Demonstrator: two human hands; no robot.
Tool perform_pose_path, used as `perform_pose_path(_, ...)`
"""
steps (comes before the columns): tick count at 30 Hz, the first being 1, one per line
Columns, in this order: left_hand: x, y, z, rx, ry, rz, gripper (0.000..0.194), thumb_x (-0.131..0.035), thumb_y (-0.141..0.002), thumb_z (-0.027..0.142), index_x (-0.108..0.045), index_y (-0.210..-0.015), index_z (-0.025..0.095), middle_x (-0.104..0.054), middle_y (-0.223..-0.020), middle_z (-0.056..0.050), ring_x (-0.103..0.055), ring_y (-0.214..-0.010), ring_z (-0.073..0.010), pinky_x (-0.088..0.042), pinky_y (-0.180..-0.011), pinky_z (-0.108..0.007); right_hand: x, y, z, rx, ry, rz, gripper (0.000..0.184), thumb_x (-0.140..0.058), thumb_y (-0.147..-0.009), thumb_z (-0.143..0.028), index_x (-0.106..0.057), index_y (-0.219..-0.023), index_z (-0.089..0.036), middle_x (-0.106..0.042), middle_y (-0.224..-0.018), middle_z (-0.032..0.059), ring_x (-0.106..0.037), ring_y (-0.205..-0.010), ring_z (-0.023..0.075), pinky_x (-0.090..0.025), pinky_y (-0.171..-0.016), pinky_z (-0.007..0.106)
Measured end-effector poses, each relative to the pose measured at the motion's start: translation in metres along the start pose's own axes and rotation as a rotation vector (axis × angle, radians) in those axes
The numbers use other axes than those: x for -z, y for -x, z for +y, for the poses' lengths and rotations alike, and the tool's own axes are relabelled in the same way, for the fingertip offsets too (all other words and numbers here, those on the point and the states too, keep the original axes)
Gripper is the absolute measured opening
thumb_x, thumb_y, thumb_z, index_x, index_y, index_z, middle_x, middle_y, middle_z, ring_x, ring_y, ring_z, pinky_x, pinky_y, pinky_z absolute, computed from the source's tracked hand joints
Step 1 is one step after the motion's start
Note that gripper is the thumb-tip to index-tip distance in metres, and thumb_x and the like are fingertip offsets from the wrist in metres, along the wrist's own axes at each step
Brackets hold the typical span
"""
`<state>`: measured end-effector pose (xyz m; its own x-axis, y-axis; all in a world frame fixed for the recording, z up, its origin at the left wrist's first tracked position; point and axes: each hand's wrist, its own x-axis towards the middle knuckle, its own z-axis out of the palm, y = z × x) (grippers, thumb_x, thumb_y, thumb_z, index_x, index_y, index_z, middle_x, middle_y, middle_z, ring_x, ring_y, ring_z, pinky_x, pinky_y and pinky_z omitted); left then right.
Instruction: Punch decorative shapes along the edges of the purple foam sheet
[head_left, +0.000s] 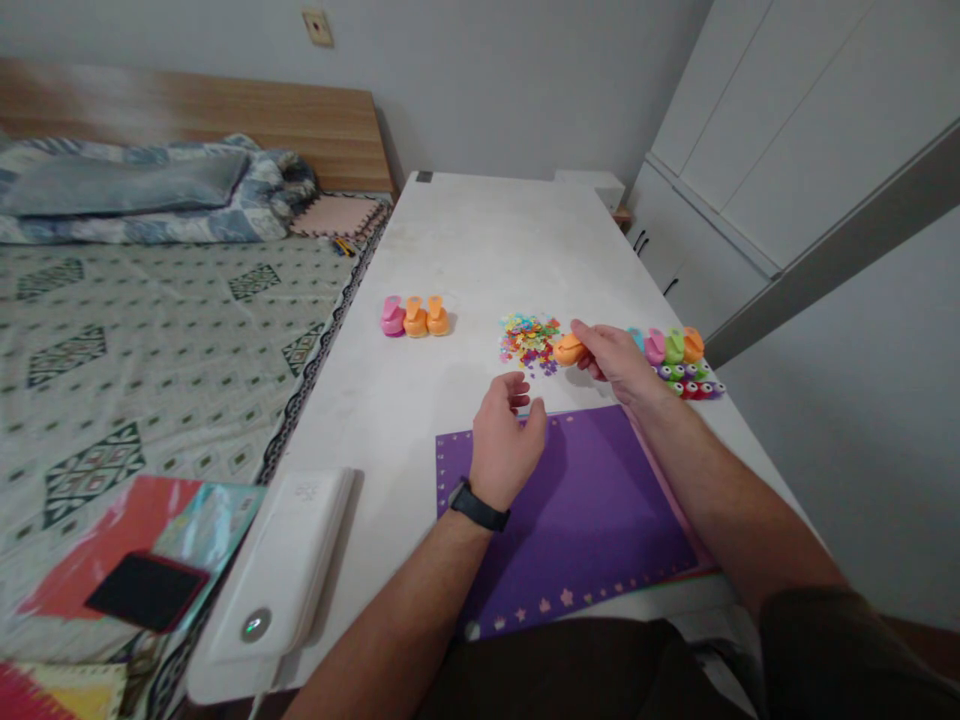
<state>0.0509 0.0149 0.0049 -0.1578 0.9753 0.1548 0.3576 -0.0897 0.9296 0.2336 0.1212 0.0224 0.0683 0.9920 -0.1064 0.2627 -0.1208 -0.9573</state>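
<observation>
My right hand (611,358) is closed around an orange craft punch (569,349), held just above the table beside a heap of small colourful paper cut-outs (527,338). Over the top edge of a purple paper sheet (585,500) hovers my left hand (510,435), its fingers curled loosely apart with nothing in them. Small punched shapes run along the left, top and bottom edges of the sheet. Part of its left side is hidden by my left forearm. Beneath it, a pink sheet (667,470) peeks out on the right.
One pink and two orange punches (415,317) stand left on the white table (480,230). Several punches (674,347) are lined up at the right edge, with smaller ones in front. A white power bank (289,560) lies front left. A phone (147,590) rests on the bed.
</observation>
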Motion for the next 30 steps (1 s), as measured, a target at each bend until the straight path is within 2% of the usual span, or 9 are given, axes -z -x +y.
perform_pose_path(4,-0.0005,0.0006,-0.0019,-0.001,-0.001,-0.002,0.035,-0.065,-0.09,0.026,-0.057,-0.123,0.019,-0.07,-0.114,-0.012,-0.07,-0.099,-0.0211,-0.057,-0.086,-0.038,0.0005,-0.001,-0.0033,-0.053,-0.038,0.036,0.061,-0.063,-0.081,-0.077,-0.068,-0.08,-0.016,-0.061,-0.054,0.0023,-0.043,-0.036,0.007,-0.025,-0.034,0.019)
perform_pose_path(13,-0.0002,0.0007,-0.0003,-0.004,-0.015,-0.003,0.035,-0.065,-0.09,0.026,-0.056,-0.123,0.019,-0.071,-0.114,-0.011,-0.069,-0.098,-0.0206,-0.057,-0.087,-0.038,-0.0013,0.0002,-0.0005,0.01,0.015,0.027,0.056,-0.066,-0.081,-0.073,-0.064,-0.073,-0.017,-0.06,-0.051,0.0013,-0.042,-0.037,0.0066,-0.025,-0.034,0.02)
perform_pose_path(18,0.0006,0.0015,0.0006,-0.008,-0.011,-0.003,0.035,-0.064,-0.091,0.026,-0.056,-0.123,0.019,-0.071,-0.115,-0.012,-0.069,-0.098,-0.0205,-0.057,-0.087,-0.038,-0.0003,-0.0015,-0.005,-0.051,-0.061,0.059,0.06,-0.061,-0.082,-0.077,-0.067,-0.076,-0.017,-0.06,-0.051,0.0024,-0.042,-0.035,0.0078,-0.024,-0.033,0.022)
perform_pose_path(26,-0.0005,0.0012,0.0005,-0.006,-0.015,-0.002,0.035,-0.064,-0.09,0.025,-0.056,-0.123,0.018,-0.071,-0.115,-0.012,-0.069,-0.099,-0.0207,-0.057,-0.088,-0.039,-0.0004,0.0008,-0.0033,-0.025,-0.113,0.005,0.054,-0.07,-0.079,-0.071,-0.065,-0.076,-0.018,-0.06,-0.051,0.0007,-0.04,-0.035,0.0065,-0.022,-0.033,0.021)
perform_pose_path(30,-0.0003,0.0014,0.0004,-0.001,-0.011,-0.01,0.035,-0.064,-0.091,0.026,-0.056,-0.124,0.018,-0.07,-0.116,-0.013,-0.069,-0.1,-0.0212,-0.057,-0.087,-0.039,-0.0007,-0.0016,-0.0029,-0.041,-0.181,0.026,0.057,-0.065,-0.081,-0.074,-0.064,-0.076,-0.018,-0.06,-0.051,0.0009,-0.04,-0.034,0.0067,-0.021,-0.032,0.022)
